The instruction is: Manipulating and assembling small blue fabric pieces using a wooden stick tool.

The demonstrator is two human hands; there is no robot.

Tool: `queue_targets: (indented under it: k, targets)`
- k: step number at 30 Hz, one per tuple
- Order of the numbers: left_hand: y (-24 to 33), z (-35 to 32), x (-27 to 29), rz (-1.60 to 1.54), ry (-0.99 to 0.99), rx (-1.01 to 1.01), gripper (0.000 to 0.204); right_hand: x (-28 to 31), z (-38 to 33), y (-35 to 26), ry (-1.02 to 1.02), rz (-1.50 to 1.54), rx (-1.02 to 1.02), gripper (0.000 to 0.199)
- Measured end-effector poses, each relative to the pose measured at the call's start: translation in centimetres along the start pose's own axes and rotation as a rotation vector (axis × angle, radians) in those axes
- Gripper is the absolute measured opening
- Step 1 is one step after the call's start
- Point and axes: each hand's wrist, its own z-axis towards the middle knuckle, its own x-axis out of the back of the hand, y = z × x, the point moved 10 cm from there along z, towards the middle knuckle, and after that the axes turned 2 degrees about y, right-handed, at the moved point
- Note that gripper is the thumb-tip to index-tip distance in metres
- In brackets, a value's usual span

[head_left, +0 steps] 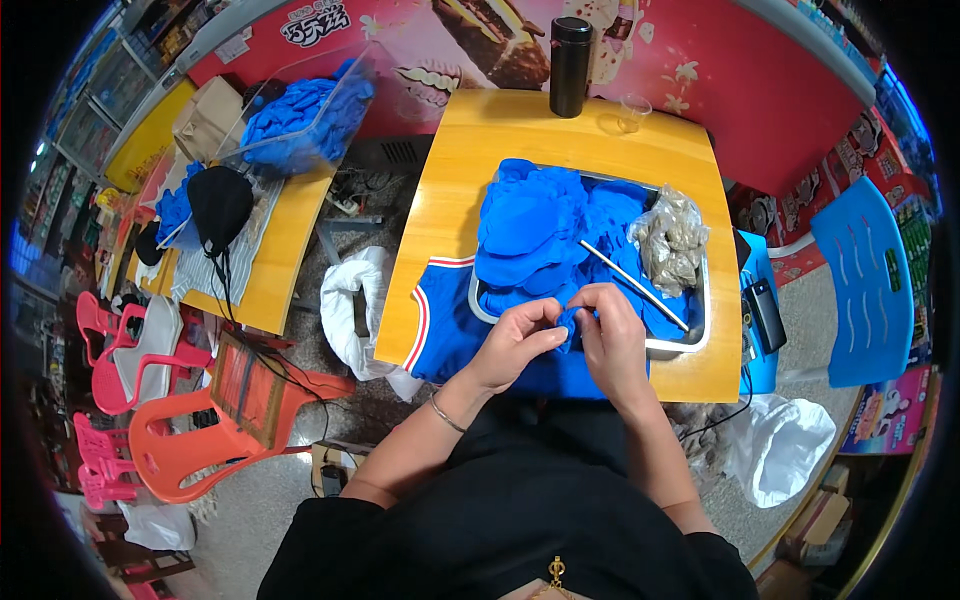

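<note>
My left hand [515,340] and my right hand [612,335] meet over the near edge of a metal tray [690,345], both pinching one small blue fabric piece [568,322]. The tray holds a heap of blue fabric pieces [540,225], a thin metal rod [632,284] lying diagonally, and a clear bag of greyish stuff [672,240]. A blue garment with red and white trim [445,325] lies under the tray's left side on the wooden table [470,140]. A bracelet sits on my left wrist.
A black flask [570,65] and a clear cup [633,112] stand at the table's far edge. A second table at left carries a clear bin of blue pieces [300,115] and a black cloth [220,205]. Orange and pink plastic chairs [190,440] stand at left, a blue chair [860,285] at right.
</note>
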Motion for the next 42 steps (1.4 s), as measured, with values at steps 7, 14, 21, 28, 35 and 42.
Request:
queue_targets:
  k: [7,14,21,28,35,42]
  targets:
    - [1.2,0.0,-1.3,0.201,-0.099,-0.174,0.011,0.3,0.3,-1.2,-0.035,0.023,0.080,0.015]
    - [-2.0,-0.5,-1.0,-0.416,-0.017,0.087,0.009,0.1,-0.4,0.1,-0.057,0.017,0.012,0.016]
    - [-2.9,-1.0,-1.3,-0.335,-0.100,0.287,0.009,-0.1,-0.6,-0.6,-0.105,0.119,0.093,0.015]
    - [-2.9,-0.7,-0.4,-0.472,0.114,0.184,0.008,-1.4,-3.0,3.9,-0.028,0.651,-0.371,0.016]
    - [-2.4,-0.9,-1.6,-0.260,-0.053,0.323,0.008,-1.3,-2.1,3.6,-0.079,0.697,-0.365,0.018]
    - [-2.2,-1.4,-2.8,-0.194,-0.238,0.290,0.025,-1.9,-1.8,2.8,-0.151,0.737,-0.306,0.016]
